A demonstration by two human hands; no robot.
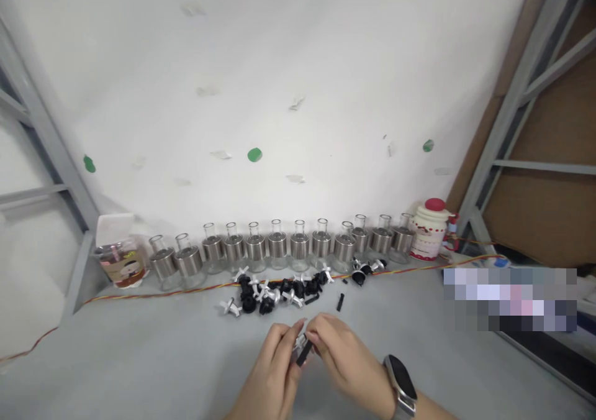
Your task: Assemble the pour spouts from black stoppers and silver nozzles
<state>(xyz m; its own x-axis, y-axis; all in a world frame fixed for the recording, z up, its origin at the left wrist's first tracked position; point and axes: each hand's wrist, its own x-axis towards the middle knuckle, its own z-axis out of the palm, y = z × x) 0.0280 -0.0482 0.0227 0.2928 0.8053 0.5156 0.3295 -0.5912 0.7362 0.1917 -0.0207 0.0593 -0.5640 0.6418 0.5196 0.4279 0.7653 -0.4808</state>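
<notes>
Near the front of the grey table, both my hands meet around a small assembly. My left hand (278, 358) is closed on a small white-silver part (299, 342), mostly covered by fingers. The fingertips of my right hand (336, 345) pinch the upper end of a short black strip-like piece (304, 353), which lies slanted against that part. Whether the two are joined I cannot tell. Just beyond my hands lies a pile of black stopper-like pieces (248, 303) with white cross-shaped tops (230, 307). A loose black piece (341, 302) lies to its right.
Along the wall stands a row of glass bottles (256, 246) with metal sleeves. A twisted red-yellow wire (186, 292) runs in front of them. A cup (121, 264) stands at the left, a cream jar with a red lid (427, 230) at the right. A blurred-out device (512, 299) lies far right.
</notes>
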